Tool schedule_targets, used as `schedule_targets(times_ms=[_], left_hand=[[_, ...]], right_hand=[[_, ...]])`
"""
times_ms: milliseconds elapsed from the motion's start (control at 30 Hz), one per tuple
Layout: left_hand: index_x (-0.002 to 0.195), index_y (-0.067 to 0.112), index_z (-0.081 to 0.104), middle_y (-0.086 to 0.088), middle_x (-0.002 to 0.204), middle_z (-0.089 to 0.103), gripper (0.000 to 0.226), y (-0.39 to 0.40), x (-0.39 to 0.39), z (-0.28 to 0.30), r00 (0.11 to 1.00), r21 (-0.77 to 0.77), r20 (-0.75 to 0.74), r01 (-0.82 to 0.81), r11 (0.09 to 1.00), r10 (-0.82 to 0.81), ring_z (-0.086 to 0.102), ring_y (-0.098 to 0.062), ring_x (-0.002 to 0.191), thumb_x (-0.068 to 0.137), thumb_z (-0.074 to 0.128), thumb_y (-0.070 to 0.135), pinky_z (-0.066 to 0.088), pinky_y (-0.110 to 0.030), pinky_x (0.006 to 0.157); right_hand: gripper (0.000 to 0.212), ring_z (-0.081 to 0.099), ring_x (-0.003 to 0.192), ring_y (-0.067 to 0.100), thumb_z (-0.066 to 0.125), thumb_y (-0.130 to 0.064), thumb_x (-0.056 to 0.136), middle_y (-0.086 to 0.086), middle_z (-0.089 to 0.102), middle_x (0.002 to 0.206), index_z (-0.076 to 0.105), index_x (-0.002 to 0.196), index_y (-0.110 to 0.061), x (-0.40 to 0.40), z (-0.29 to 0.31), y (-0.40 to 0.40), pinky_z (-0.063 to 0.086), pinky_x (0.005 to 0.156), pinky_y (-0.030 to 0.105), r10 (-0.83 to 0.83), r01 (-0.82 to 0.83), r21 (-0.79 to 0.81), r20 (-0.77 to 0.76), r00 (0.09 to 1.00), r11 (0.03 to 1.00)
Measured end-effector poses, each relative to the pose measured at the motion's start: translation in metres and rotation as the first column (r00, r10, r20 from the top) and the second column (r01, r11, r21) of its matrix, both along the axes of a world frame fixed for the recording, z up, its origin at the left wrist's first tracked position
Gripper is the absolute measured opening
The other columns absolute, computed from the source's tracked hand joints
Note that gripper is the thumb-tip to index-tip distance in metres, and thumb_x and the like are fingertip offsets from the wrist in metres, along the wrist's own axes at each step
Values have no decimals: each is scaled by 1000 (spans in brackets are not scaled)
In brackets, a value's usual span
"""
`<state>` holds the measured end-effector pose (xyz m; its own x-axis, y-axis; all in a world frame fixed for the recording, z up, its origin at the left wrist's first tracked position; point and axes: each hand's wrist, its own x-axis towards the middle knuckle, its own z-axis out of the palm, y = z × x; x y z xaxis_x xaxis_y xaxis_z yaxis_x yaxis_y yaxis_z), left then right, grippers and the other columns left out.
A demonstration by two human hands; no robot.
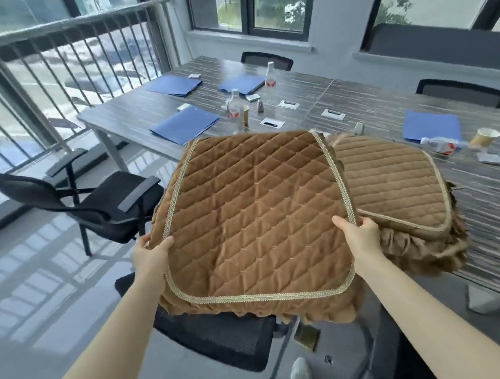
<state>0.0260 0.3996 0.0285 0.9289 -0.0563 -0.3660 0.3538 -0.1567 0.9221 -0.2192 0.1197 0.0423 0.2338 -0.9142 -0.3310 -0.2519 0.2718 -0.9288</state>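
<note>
A brown quilted seat cushion with gold braid trim and a ruffled edge is held up flat in front of me. My left hand grips its left edge, thumb on top. Its right edge is gripped by my right hand, thumb likewise on top. Below the cushion is the black mesh seat of an office chair. A stack of similar brown cushions lies on the striped grey table just to the right, partly overlapped by the held one.
Another black office chair stands to the left on the glossy floor. The table carries blue folders, water bottles, paper cups and small cards. Two more chairs sit at the far side. A metal railing lines the left.
</note>
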Motion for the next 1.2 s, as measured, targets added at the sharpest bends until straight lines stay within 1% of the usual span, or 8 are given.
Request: schedule_targets(times_ms=[167,333,433,533,700,867,1067,1200], left_hand=[[110,21,54,-7,113,62,38,156,-14,5,983,1,10,-181,983,181,63,-25,88,80,76,17,52,-36,76],[119,15,55,-9,114,64,43,282,-32,6,942,-30,-7,-336,942,336,65,-28,95,81,75,16,53,-39,80],[121,21,54,-6,114,61,47,337,-39,6,905,-45,-3,-424,904,425,64,-29,100,80,76,17,53,-45,91],[127,20,54,-4,114,60,53,380,-42,7,864,-24,9,-502,864,503,61,-27,99,80,77,19,52,-42,92],[121,19,58,-5,116,64,49,422,-26,-2,811,-6,37,-584,812,584,63,-26,98,77,79,18,53,-37,86],[128,15,55,-7,120,62,53,442,19,-9,811,73,55,-585,808,582,61,-29,105,81,76,24,52,-43,90],[133,11,52,-9,122,61,56,442,131,-4,813,88,81,-582,808,577,60,-31,106,83,75,22,51,-42,90],[132,11,52,-10,122,61,54,433,208,3,830,150,105,-557,817,547,58,-29,102,84,73,27,50,-43,90]], right_hand=[[91,66,102,27,80,-52,45,4,68,111,56,124,-13,38,-11,105,53,93,48,190,-191,20,27,981,981],[82,67,97,28,80,-54,47,6,68,109,60,116,-14,72,-3,198,55,89,49,343,-344,26,31,939,939],[84,67,97,28,81,-54,49,6,69,108,60,119,-13,93,-1,242,55,90,48,430,-432,27,56,901,902],[59,67,96,29,81,-39,69,8,69,106,63,116,-9,112,11,285,55,91,47,497,-500,34,70,865,865],[20,70,90,27,76,-25,79,9,73,97,70,96,-15,154,15,321,57,86,48,590,-595,29,99,801,803],[14,68,94,27,73,-24,83,6,70,100,62,91,-26,215,12,341,55,90,48,633,-633,-37,97,768,774],[10,65,95,28,69,-25,88,6,68,101,60,92,-26,334,15,343,53,91,50,651,-648,-62,100,752,759],[18,64,98,27,67,-27,89,3,67,105,59,104,-22,416,28,337,52,94,50,642,-638,-71,83,762,767]])
